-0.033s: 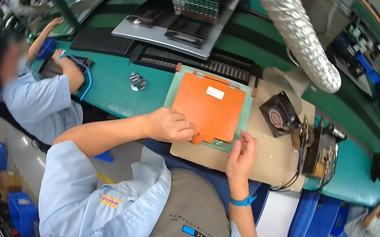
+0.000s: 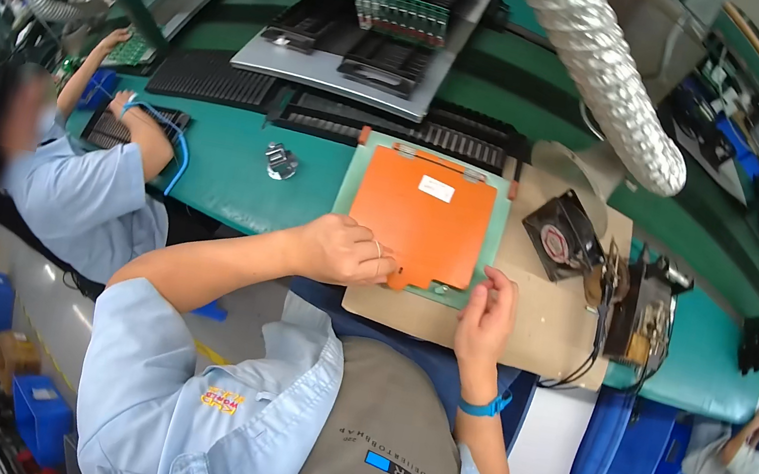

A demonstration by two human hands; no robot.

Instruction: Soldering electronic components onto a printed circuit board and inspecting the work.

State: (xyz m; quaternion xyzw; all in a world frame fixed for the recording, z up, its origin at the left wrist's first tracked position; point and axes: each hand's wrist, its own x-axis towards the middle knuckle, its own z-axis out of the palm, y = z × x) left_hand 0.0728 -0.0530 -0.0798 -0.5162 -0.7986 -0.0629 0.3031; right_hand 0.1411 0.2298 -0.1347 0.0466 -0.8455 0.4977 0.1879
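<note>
On brown cardboard in front of me lies a flat fixture with a pale green base (image 2: pixel 493 229) and a hinged orange cover plate (image 2: pixel 418 219). The cover lies down over the base and carries a white label. My left hand (image 2: pixel 351 252) has its fingers curled together at the cover's near left corner, by a small orange tab; the fingertips are partly hidden. My right hand (image 2: pixel 489 317) is beside the base's near right corner, fingers loosely bent and thumb apart, with nothing visible in it. A blue wrist strap (image 2: pixel 484 404) circles my right wrist.
Right of the fixture stand a black fan (image 2: pixel 563 232) and a device with cables (image 2: pixel 643 309). A silver duct (image 2: pixel 619 86) hangs above. Black slotted racks (image 2: pixel 399 127) lie behind. A small metal part (image 2: pixel 281 162) sits left. A co-worker (image 2: pixel 77 194) holds a green board.
The view has shifted slightly, so the bench appears a little farther right. My hands stay in nearly the same places at the fixture.
</note>
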